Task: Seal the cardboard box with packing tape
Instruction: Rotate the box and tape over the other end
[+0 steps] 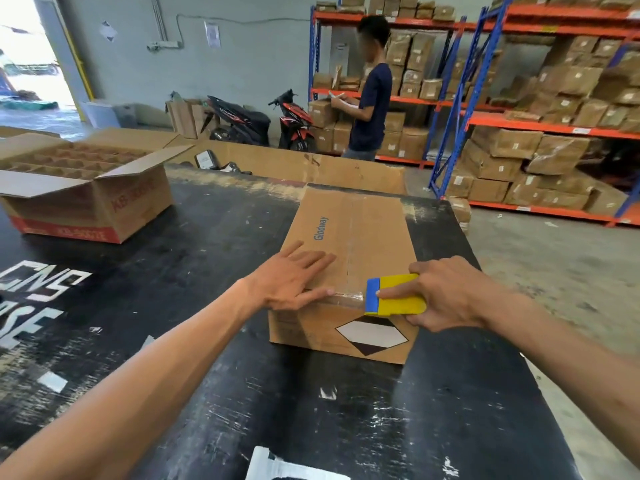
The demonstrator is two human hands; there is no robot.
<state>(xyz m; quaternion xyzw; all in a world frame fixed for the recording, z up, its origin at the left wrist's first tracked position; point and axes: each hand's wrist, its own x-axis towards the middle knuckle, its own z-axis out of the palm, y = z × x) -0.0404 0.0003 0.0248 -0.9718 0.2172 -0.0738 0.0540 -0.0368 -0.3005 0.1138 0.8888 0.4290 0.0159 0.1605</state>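
Observation:
A closed brown cardboard box printed "Glodway" lies on the black table, a diamond label on its near side. Clear tape runs along its top centre seam and across the near top edge. My left hand lies flat on the box's near left corner, fingers spread, thumb pressing the tape at the edge. My right hand grips a yellow and blue tape dispenser held against the box's near right top edge, index finger along its side.
An open cardboard box with inner dividers sits at the table's far left. Flat cardboard lies along the far edge. The black table ends just right of the box. A person stands by stocked shelves beyond; two motorbikes are parked behind.

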